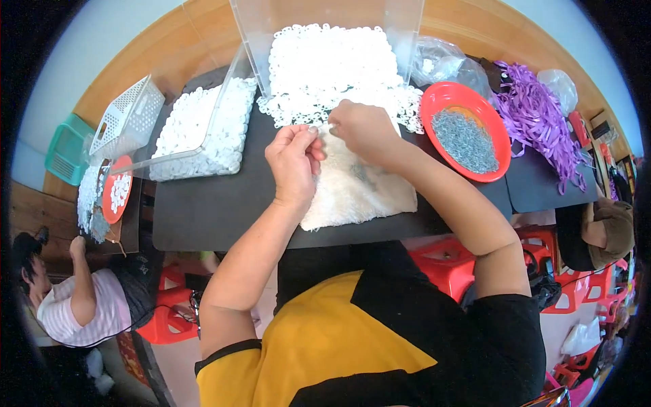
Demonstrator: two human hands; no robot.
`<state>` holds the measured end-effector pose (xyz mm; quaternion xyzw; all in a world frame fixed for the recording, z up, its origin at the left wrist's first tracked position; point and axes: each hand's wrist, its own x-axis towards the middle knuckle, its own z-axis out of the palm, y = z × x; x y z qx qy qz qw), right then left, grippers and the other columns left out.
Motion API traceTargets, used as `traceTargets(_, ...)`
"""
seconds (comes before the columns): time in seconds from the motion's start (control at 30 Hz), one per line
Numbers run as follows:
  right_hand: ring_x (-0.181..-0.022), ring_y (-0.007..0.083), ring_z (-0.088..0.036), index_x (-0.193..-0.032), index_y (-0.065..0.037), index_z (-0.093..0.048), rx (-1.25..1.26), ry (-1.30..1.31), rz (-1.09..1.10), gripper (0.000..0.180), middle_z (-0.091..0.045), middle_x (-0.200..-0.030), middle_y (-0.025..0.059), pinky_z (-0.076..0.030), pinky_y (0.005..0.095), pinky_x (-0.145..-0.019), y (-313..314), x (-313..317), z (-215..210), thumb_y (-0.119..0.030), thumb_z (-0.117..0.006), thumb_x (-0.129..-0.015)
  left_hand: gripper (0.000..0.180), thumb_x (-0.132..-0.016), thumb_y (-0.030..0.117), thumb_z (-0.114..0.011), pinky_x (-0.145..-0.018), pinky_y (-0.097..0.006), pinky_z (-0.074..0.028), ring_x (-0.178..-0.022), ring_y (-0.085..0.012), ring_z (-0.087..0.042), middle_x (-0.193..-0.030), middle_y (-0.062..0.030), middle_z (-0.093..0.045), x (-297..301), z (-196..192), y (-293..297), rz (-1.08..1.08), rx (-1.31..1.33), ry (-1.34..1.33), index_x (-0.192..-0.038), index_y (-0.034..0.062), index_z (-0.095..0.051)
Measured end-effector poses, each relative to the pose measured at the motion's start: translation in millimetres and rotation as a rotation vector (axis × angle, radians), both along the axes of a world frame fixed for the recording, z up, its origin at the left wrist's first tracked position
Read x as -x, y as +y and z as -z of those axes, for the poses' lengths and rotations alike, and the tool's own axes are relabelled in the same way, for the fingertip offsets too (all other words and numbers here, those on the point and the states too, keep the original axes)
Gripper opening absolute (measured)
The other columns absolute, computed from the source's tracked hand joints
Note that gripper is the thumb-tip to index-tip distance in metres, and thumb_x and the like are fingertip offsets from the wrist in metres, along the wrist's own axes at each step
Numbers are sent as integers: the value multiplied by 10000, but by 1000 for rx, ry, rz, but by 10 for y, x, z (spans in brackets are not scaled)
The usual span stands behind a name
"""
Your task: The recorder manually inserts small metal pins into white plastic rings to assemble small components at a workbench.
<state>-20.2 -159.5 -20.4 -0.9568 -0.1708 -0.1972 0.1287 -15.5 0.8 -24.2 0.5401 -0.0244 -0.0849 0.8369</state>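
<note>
Two hands meet over a cream cloth at a dark bench, the left hand with its thumb bent toward its curled fingers, the right hand reaching in beside it, knuckles up. The fingertips of both come close together at the cloth's far end; whether either grip is clamped on a small piece cannot be told. Just beyond them, small white plastic loops spill from a large clear bin onto the bench. A second clear bin of white pieces stands to the left. Near the right forearm sits a red dish of small metal pieces, with a tangle of purple ribbon beyond it. At far left, a co-worker in a striped top reaches toward another red dish.
</note>
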Motion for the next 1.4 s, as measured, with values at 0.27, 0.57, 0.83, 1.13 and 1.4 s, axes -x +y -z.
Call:
traceTargets(0.27,-661,112,-603,-915,-11,-662,-1207,557,0,142,-641,-752,48,-453,250,-588,-44,167,-295,-118,-588,-859,82,-877,88,-594,-410,-207,-371,-525,-88,-526,-697,-56,-590,30,-33,-1,60,-59,-83,-875,6,-586)
traceTargets(0.57,-680,85,-599,-996,-19,-654,-1339,585,-21,166,-644,-795,26,-433,210,-598,-30,222,-230,-134,-577,-904,89,-889,90,-598,-409,-196,-380,-532,-67,-517,-699,-41,-587,74,-69,-39,53,-116,-103,-869,5,-586)
traceTargets(0.83,-686,75,-591,-993,-16,-655,-1357,562,-9,166,-646,-800,26,-434,205,-598,-3,236,-201,-134,-577,-907,93,-893,101,-602,-410,-192,-379,-536,-60,-518,-691,-35,-589,88,-57,-46,53,-123,-116,-866,12,-587)
traceTargets(1.13,-688,66,-585,-968,-10,-659,-1321,552,-32,157,-643,-785,19,-437,203,-589,40,247,-181,-129,-577,-905,91,-905,107,-601,-444,-198,-386,-555,-77,-535,-728,-43,-601,109,-38,-41,100,-145,-163,-907,16,-589)
traceTargets(1.4,-662,94,-596,-911,-14,-656,-1382,682,-127,132,-635,-744,25,-425,206,-577,-98,275,-277,-136,-611,-884,234,-835,-54,-646,-485,-211,-435,-644,-108,-570,-897,-94,-642,93,-31,-25,166,-91,-365,-1061,-45,-585)
